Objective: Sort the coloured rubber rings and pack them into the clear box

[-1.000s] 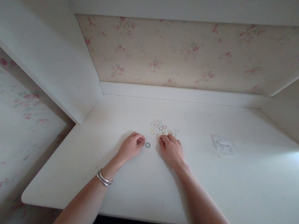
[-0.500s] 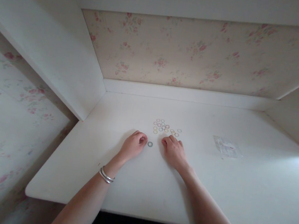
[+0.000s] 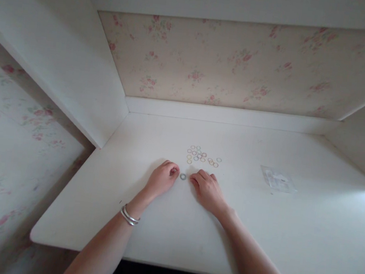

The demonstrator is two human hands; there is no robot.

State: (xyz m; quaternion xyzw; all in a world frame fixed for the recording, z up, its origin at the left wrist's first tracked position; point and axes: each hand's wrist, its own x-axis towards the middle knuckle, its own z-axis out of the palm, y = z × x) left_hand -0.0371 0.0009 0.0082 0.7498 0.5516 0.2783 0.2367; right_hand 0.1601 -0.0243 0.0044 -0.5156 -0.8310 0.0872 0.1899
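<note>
Head view: the left hand (image 3: 162, 179) and the right hand (image 3: 208, 192) are apart over the white desk (image 3: 174, 237), fingers curled, and I cannot tell whether either pinches anything. Between them lies a grey-green ring (image 3: 181, 177), just beside the left fingertips and slightly farther from the right ones. Past the hands, thin coloured rings (image 3: 199, 156) spread in a loose cluster, and a clear plastic bag (image 3: 277, 180) lies well off to the right.

No words or numbers can be read, on the plastic bag (image 3: 278, 179) or the tabletop (image 3: 172, 228).
</note>
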